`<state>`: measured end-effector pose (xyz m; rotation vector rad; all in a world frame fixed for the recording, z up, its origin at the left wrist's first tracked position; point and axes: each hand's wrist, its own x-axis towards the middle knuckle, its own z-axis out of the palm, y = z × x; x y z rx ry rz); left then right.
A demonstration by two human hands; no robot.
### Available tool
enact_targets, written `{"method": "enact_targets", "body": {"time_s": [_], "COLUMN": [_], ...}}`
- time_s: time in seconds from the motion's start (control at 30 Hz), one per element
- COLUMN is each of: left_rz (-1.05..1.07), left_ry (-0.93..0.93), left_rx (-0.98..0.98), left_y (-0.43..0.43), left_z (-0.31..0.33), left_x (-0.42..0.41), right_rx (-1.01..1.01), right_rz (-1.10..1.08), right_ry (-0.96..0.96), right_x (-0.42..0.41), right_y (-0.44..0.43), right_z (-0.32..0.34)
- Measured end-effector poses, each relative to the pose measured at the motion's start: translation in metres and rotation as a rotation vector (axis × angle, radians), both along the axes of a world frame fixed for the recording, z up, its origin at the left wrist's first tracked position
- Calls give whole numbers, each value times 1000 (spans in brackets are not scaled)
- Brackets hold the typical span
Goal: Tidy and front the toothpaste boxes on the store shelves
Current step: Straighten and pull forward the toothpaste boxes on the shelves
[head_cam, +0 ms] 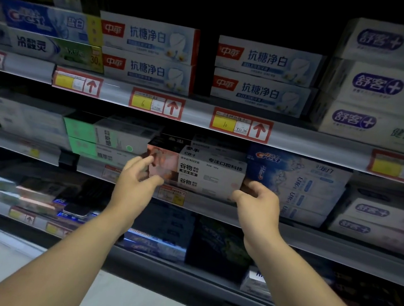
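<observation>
ok, grain toothpaste boxes [209,175] on mid shelf [288,232] btwn hands: left hand [138,183] fingers spread at left end, right hand [257,201] gripping right end. label reads "谷物", "cb-1".

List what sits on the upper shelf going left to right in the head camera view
Crest box above a green and white box → two stacked red-logo boxes → a second pair of the same → three stacked purple-logo boxes.
</observation>
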<state>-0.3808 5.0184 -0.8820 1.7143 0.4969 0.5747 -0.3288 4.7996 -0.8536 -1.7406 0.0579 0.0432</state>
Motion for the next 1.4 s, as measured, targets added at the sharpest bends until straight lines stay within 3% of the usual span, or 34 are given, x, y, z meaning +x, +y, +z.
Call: {"method": "enact_targets", "body": {"time_s": [0.27, 0.57, 0.67, 0.8, 0.87, 0.97, 1.2, 1.4], "left_rz": [-43, -174, -194, -328, -428, -517, -678, -988], "left_ry": [133, 221, 222, 242, 272, 311, 445, 640], "left_rx": [261, 357, 539, 884, 1034, 1093, 1113, 1235], "left_y": [1, 6, -4, -28, -47, -75, -124, -160], "left_z": [0, -8, -8, -13, -21, -37, -93, -162], "left_x": [2, -3, -9, -17, -17, -15, -9, -6], "right_rx": [-15, -135, -330, -798, -902, -989, -1046, -1062], "right_rz": [16, 203, 293, 467, 533, 581, 659, 705], "right_ry": [0, -60, -162, -371, -400, -407, -254, 75], "right_x": [0, -1, -3, -8, -10, -12, -21, -36], "right_y": [5, -8, -22, -51, -63, -82, -142, -205], "right_z": [-2, -8, -6, -10, -15, -29, -95, -191]}}
